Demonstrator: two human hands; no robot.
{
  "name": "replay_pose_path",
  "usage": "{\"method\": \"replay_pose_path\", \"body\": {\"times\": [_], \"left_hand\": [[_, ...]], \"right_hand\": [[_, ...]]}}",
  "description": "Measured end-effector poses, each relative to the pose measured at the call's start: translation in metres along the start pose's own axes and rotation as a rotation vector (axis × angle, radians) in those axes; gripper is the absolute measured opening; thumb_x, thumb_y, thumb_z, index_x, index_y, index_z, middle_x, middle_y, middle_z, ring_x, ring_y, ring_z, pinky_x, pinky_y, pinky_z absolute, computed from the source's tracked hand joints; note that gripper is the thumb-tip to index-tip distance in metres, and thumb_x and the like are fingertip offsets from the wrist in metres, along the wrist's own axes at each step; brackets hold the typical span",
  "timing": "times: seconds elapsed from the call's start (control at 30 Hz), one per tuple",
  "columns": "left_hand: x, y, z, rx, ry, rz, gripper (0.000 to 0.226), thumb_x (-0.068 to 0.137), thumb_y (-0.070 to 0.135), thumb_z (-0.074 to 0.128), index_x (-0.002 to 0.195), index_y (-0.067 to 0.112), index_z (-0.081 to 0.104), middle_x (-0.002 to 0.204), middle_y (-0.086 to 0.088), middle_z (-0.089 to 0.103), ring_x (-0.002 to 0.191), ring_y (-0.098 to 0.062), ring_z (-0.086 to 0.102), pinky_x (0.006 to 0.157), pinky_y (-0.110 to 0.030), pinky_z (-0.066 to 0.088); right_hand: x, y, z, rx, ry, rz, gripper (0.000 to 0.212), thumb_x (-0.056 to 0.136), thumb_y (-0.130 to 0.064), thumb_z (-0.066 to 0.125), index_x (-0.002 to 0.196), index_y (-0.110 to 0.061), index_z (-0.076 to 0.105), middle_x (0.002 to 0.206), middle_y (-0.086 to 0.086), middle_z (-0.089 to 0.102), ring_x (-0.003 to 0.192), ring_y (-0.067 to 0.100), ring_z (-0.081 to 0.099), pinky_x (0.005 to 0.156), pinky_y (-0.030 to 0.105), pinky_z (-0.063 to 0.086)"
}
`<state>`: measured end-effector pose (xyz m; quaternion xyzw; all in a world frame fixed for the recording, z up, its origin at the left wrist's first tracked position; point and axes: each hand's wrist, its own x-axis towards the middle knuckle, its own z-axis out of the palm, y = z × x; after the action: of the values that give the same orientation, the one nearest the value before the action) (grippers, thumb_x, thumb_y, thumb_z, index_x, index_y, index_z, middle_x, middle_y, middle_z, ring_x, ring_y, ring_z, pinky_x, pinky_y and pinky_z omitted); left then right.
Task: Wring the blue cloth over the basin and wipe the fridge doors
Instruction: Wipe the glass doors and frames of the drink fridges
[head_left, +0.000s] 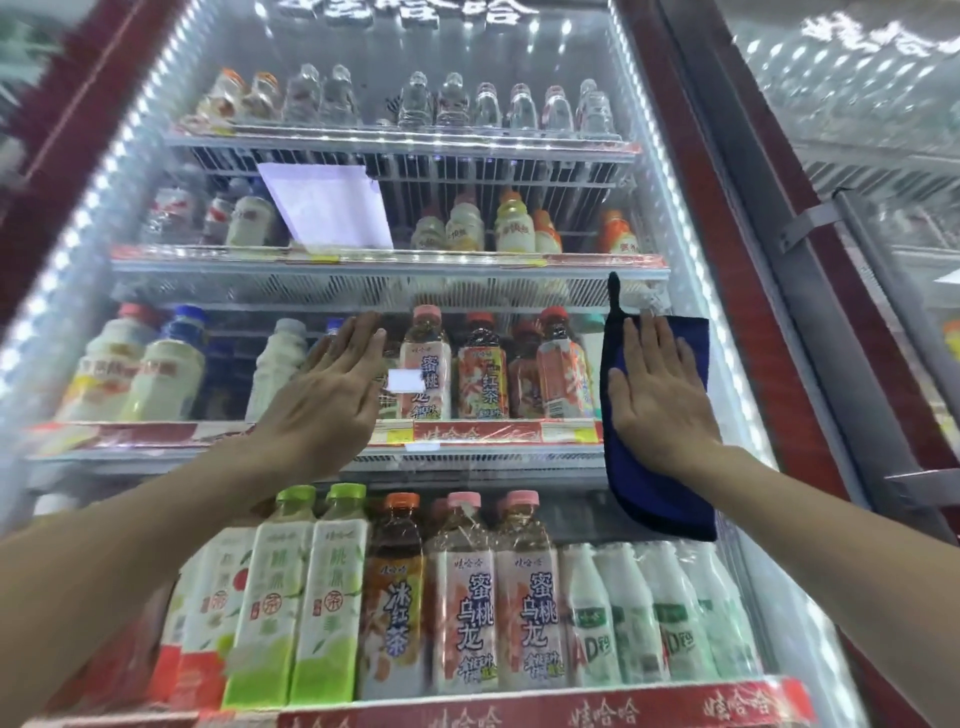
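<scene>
Wire shelves (395, 166) stocked with drink bottles (462, 597), red price strips (478, 431) along edges. White LED strips (105, 171) down both sides. White paper sheet (327, 208) upper left. Second cooler (857, 104) at right, red frame (737, 270) between.

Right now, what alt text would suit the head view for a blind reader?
A person's right hand presses a blue cloth flat against a glass fridge door; the left hand is spread open at the glass beside it. Bottled drinks line the shelves behind.
</scene>
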<state>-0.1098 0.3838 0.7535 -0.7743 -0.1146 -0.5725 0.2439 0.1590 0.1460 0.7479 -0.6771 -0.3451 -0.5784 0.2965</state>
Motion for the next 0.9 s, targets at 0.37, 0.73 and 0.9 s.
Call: {"method": "replay_pose_path", "body": {"times": [0.37,0.73,0.9], "left_hand": [[-0.003,-0.018,0.009,0.026,-0.001,-0.019,0.062,0.106,0.033,0.020,0.161,0.018,-0.004,0.166,0.005,-0.016,0.153,-0.006,-0.017,0.127,-0.032,-0.007],[-0.052,-0.046,-0.011,0.121,-0.028,-0.059,0.069,0.097,0.042,0.007,0.160,0.015,-0.007,0.167,0.001,-0.017,0.151,-0.007,-0.021,0.125,-0.029,-0.011],[-0.071,-0.066,-0.021,0.130,-0.051,-0.125,0.069,0.096,0.043,0.006,0.156,0.018,-0.015,0.165,0.000,-0.022,0.152,-0.010,-0.021,0.127,-0.031,-0.008]], "right_hand": [[-0.008,-0.070,0.014,-0.027,-0.003,-0.087,0.072,0.097,-0.043,0.006,0.159,-0.011,-0.010,0.168,0.004,-0.020,0.153,0.015,-0.023,0.124,0.036,-0.015],[-0.026,-0.220,0.039,0.039,-0.025,-0.485,0.068,0.104,-0.044,0.013,0.160,-0.010,-0.006,0.167,0.008,-0.019,0.154,0.020,-0.022,0.126,0.042,-0.010],[-0.010,-0.172,0.029,0.081,0.005,-0.392,0.068,0.104,-0.047,0.016,0.161,-0.016,-0.005,0.168,0.001,-0.018,0.153,0.011,-0.022,0.127,0.036,-0.008]]}}
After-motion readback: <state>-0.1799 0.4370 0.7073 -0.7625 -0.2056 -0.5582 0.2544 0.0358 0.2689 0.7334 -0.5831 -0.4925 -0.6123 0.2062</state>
